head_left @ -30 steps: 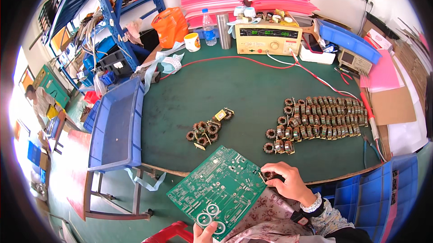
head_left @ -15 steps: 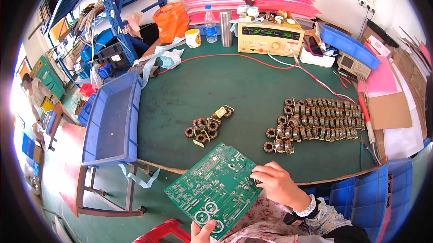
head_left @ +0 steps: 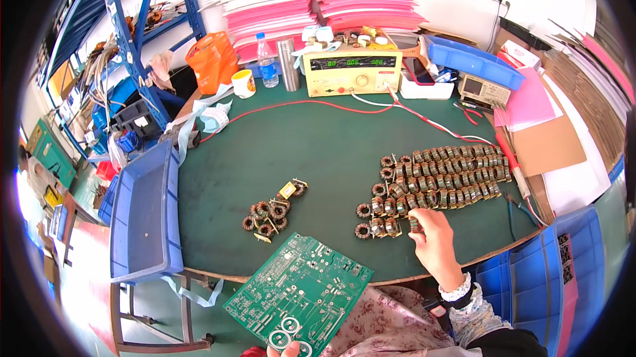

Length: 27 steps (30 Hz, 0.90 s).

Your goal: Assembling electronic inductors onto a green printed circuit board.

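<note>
A green printed circuit board with three white rings printed near its lower corner lies tilted above my lap. My left hand, mostly cut off by the lower edge, grips that corner with its thumb on top. My right hand is at the near edge of the rows of copper-wound toroidal coils, pinching one toroidal coil between thumb and fingers. Whether this coil touches the bench is hard to see. A loose heap of similar coils sits left of centre, with a yellow-labelled piece on it.
A blue tray stands at the left. A yellow power supply at the back has red and white leads running to a probe at right. Pliers, a bottle, a flask and a mug are around.
My right hand has moved from the board's right edge to the coil rows, with a coil in its fingers. The board has shifted slightly down and left, and the whole view has turned.
</note>
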{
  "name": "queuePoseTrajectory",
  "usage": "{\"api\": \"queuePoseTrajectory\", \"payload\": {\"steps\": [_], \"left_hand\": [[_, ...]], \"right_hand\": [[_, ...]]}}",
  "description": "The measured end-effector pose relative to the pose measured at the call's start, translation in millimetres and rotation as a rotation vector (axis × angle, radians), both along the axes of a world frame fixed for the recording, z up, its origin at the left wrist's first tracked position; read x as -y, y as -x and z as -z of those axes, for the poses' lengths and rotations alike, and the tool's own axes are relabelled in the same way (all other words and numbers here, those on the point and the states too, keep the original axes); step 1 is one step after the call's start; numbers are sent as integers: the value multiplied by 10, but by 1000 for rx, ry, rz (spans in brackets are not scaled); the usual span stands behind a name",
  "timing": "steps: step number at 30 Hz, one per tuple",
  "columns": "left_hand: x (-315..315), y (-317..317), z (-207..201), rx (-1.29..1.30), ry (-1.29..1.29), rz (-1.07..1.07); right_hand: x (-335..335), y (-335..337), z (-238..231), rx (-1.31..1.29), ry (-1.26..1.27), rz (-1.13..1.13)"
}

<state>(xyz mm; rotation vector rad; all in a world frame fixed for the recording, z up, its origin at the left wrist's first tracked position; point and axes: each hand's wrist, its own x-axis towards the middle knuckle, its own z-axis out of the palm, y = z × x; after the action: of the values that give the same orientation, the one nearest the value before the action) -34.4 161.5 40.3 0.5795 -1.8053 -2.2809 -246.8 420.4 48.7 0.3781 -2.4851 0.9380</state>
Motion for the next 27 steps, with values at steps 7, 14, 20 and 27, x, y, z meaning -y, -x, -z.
{"api": "queuePoseTrajectory", "payload": {"steps": [7,14,20,27], "left_hand": [[30,-1,-16,68,-175,3],[21,-28,90,55,-224,-39],[99,-209,109,-4,-190,-69],[212,-309,216,33,-205,-119]], "right_hand": [[211,-93,-201,10,-36,-65],[975,122,-262,12,-78,-517],[1753,577,26,-136,-207,-674],[1816,581,30,-87,-58,-480]]}}
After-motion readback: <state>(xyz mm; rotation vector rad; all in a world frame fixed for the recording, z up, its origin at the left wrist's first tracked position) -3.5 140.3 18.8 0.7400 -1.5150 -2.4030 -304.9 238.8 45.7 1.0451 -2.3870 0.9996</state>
